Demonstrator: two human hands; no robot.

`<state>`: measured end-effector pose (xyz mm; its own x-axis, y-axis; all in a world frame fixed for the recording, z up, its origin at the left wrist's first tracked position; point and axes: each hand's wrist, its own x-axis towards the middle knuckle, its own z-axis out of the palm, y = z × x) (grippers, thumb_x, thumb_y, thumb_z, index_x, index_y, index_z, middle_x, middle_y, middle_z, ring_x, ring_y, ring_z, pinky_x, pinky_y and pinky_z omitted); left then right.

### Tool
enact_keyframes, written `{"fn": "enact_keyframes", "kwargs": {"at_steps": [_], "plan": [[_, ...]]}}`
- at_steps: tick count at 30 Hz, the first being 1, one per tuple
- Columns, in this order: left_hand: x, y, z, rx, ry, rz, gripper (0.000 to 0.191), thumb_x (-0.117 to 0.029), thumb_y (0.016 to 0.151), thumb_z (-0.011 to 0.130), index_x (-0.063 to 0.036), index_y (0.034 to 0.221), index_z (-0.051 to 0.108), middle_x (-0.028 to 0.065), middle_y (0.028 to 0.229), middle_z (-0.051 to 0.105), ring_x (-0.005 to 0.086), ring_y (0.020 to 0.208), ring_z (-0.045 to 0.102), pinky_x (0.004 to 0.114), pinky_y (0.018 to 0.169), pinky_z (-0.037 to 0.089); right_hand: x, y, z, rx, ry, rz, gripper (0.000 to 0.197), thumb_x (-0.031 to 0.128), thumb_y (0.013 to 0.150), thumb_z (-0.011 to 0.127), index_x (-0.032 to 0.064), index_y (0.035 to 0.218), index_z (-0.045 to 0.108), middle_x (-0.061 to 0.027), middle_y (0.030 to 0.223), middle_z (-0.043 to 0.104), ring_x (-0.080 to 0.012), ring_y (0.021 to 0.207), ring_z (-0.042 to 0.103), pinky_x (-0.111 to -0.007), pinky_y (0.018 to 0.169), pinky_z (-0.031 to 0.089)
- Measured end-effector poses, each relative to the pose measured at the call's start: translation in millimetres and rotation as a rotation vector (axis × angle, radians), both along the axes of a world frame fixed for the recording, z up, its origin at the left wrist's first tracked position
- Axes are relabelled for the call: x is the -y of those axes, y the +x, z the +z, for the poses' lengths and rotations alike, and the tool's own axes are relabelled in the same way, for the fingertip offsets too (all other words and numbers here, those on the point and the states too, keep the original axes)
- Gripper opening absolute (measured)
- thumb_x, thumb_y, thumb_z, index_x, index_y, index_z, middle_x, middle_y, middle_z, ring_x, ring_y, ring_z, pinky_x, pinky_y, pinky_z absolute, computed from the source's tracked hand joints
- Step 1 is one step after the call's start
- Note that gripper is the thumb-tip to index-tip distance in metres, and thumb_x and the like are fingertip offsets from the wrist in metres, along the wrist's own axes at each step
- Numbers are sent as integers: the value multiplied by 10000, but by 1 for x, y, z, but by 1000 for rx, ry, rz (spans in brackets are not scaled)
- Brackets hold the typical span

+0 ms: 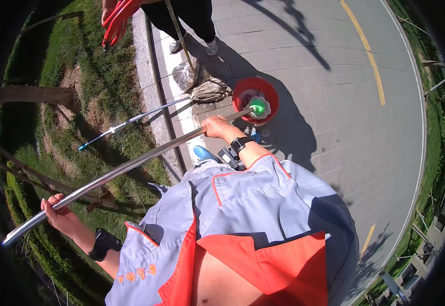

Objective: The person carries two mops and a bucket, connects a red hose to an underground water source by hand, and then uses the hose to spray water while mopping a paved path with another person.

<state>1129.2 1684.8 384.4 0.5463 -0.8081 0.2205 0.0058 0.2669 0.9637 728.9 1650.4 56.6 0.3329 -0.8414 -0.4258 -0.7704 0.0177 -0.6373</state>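
My left hand is closed around the upper part of a shiny metal mop handle, near its blue-tipped end. Farther down the same handle, my right hand grips it just short of the bucket. The handle slants down to a green mop socket with a whitish mop head around it. That head sits inside a red plastic bucket on the pavement. Beside the bucket lies a second mop with a greyish string head; its blue and white pole reaches over the kerb.
Opposite me stands a person in dark trousers, with red rubber gloves by one hand. A wooden stick runs down to a plastic-wrapped bundle. A stone kerb borders grass with a tree trunk.
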Motion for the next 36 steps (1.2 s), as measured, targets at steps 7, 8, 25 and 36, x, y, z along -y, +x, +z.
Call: {"fn": "enact_keyframes", "kwargs": {"at_steps": [7,8,25,36], "plan": [[-52,130,-144,-121,341,257,208,-215,876,540,-30,942,471,77,696,550,188,642,552,312,637,486,-6,56,-38,-203,155,207,174,208,660,588,147,801,670,-141,837,642,-322,847,603,-443,749,451],[-58,144,-162,-166,363,281,222,-225,873,548,-31,945,469,74,694,548,186,644,552,301,632,482,-3,63,-38,-236,195,222,182,205,646,597,149,802,671,-136,831,644,-316,843,606,-434,741,452],[-82,213,-223,-316,453,405,191,-237,870,561,-53,875,510,46,700,539,110,661,512,236,607,407,11,109,-19,-376,357,386,285,209,570,662,157,850,672,-107,832,651,-286,840,615,-393,736,480],[-98,237,-230,-389,491,341,219,-280,855,578,-68,851,524,66,730,589,132,671,553,246,616,436,28,110,-1,-346,440,466,308,253,579,694,150,868,671,-109,829,649,-284,847,613,-389,735,479]]}}
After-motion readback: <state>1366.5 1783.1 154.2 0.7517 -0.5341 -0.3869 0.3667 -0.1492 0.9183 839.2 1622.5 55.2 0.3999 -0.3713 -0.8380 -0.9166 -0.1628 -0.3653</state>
